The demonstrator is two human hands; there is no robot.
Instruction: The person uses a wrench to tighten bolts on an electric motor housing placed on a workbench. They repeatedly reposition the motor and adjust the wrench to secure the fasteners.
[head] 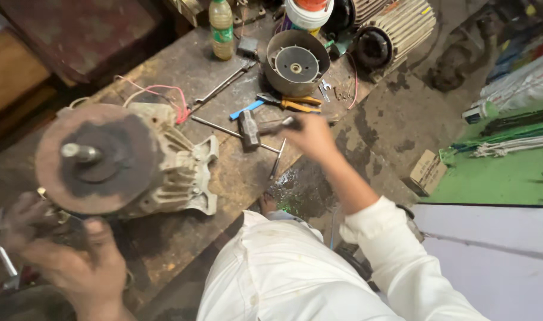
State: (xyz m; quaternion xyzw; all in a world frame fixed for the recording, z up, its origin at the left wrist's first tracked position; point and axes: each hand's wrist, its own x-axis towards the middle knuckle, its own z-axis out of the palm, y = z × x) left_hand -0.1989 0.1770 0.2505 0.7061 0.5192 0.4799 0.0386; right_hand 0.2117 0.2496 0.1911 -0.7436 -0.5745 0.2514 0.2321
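My right hand (310,135) is out over the worn wooden workbench (182,238), fingers wrapped round the handle of a steel-headed hammer (249,128), whose head lies just beside a thin metal rod (215,125) on the board. My left hand (69,249) sits low and close to me, blurred, fingers curled against the rim of the rusty round end plate of a grey cast-metal electric motor (123,160); I cannot tell whether it truly grips it. The motor stands near the left end of the bench, its short steel shaft (78,153) pointing up toward me, red wires (164,95) trailing behind it. Farther back I see yellow-handled pliers (295,103) just before a round grey metal cover (296,62), a blue-handled tool (246,109), a green plastic bottle (221,28) and a ribbed motor housing (396,32).
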